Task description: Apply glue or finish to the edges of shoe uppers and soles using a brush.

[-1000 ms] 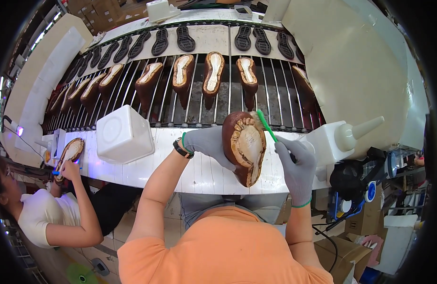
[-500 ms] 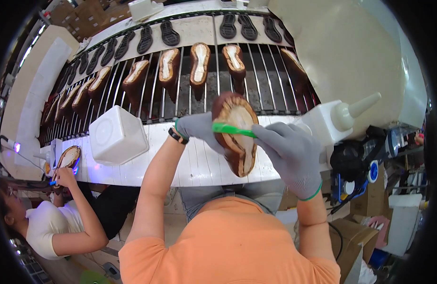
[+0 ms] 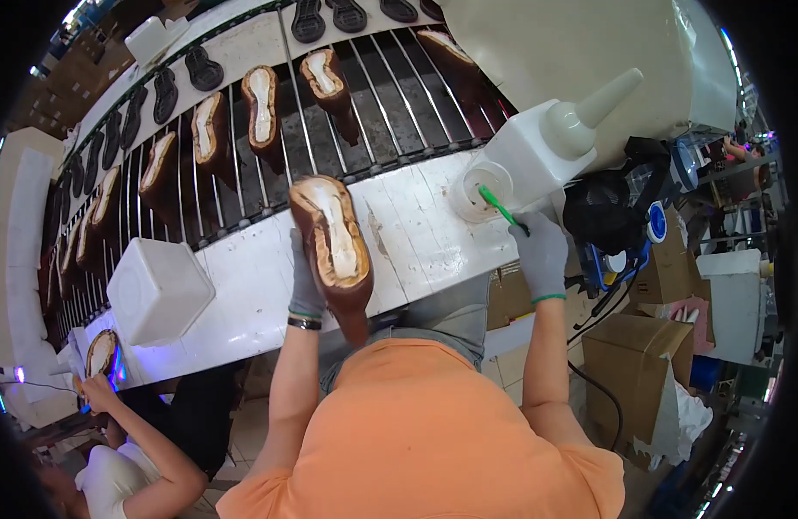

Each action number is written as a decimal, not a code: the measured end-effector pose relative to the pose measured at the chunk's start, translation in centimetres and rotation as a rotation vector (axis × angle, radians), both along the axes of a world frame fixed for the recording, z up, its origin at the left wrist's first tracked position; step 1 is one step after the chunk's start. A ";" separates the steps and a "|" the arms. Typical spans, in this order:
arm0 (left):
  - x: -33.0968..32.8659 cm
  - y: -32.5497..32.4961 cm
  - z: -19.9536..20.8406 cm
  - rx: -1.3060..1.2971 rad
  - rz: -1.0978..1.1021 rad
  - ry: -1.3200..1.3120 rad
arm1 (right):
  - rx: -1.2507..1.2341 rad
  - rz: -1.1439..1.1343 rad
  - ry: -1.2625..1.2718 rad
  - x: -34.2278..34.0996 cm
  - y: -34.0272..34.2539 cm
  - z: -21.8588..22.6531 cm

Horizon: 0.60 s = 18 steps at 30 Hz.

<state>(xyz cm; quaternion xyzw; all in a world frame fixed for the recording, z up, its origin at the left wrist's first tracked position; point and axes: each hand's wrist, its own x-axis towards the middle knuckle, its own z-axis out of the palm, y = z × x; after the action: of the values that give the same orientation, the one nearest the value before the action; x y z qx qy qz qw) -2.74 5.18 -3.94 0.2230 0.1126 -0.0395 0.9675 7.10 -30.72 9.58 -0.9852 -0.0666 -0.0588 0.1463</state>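
Observation:
My left hand (image 3: 304, 284), in a grey glove, grips a brown shoe upper (image 3: 340, 270) turned bottom up above the front of the white bench. A whitish coating covers the middle of its underside. Gloved as well, my right hand (image 3: 544, 257) pinches the handle of a green brush (image 3: 500, 208). The brush's head is inside a small translucent cup (image 3: 462, 201) on the bench, and the bristles cannot be made out. Right beside the cup is a white squeeze bottle (image 3: 537, 149) with a long nozzle.
Beyond the bench (image 3: 416, 232), a rack of metal rods (image 3: 388, 102) carries several brown uppers (image 3: 261, 108), bottoms up. Dark soles (image 3: 204, 69) line a strip behind. A white square container (image 3: 159, 292) stands left. At lower left, a co-worker's hand (image 3: 96, 394) holds another upper (image 3: 102, 353).
My right hand has moved the green brush off the upper and into the cup. My left hand has turned the upper, its narrow end now toward me. The view has swung right.

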 end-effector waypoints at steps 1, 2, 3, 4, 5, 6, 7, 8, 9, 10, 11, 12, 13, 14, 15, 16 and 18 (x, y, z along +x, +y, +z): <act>-0.6 -0.8 0.4 -0.342 -0.098 -0.177 | 0.001 0.000 -0.017 0.2 0.3 -0.3; -1.1 -1.9 1.9 -0.030 -0.023 0.032 | -0.006 0.002 -0.004 0.4 0.8 -0.3; -1.4 -2.6 3.2 -0.001 -0.046 0.092 | -0.061 -0.017 0.018 0.7 1.4 0.1; -1.8 -3.0 4.2 0.028 -0.062 0.150 | -0.115 -0.026 0.035 1.0 1.8 0.3; -2.0 -3.4 4.7 0.116 -0.050 0.233 | -0.121 -0.017 0.046 1.3 1.6 0.1; -2.3 -3.3 3.9 0.123 -0.080 0.235 | -0.021 0.040 0.067 1.5 1.0 -0.1; -2.5 -3.5 4.2 0.119 -0.101 0.261 | 0.081 0.095 0.088 1.8 0.5 -0.3; -2.6 -3.8 4.8 0.115 -0.123 0.288 | 0.079 0.102 0.099 1.9 0.0 -0.5; -2.9 -4.0 5.2 0.096 -0.130 0.299 | 0.361 0.028 0.254 1.8 -0.5 -0.6; -3.1 -4.2 5.2 0.091 -0.137 0.322 | 0.644 -0.053 0.408 1.5 -0.6 -0.7; -3.4 -4.7 5.6 0.088 -0.126 0.340 | 0.790 -0.128 0.472 0.9 -0.2 -0.6; -3.6 -5.2 6.1 0.084 -0.114 0.358 | 0.788 -0.118 0.489 0.6 0.3 -0.5; -3.9 -5.5 6.2 0.069 -0.096 0.384 | 0.955 -0.163 0.541 0.2 0.9 -0.3; -4.0 -5.6 5.8 0.104 -0.094 0.354 | 1.121 -0.211 0.594 0.1 1.5 -0.4; -4.0 -5.5 5.9 0.128 -0.112 0.338 | 1.124 -0.120 0.593 0.2 2.0 -0.8; -4.0 -5.6 6.0 0.151 -0.135 0.325 | 1.120 -0.115 0.616 0.2 2.8 -0.8; -4.0 -5.6 5.7 0.136 -0.112 0.335 | 0.974 0.094 0.640 0.5 5.4 0.3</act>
<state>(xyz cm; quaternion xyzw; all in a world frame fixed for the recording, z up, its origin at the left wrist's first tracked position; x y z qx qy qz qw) -6.72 -0.40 1.81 0.2839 0.2620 -0.1223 0.9142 7.59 -25.31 9.91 -0.7692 -0.0281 0.2244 0.5976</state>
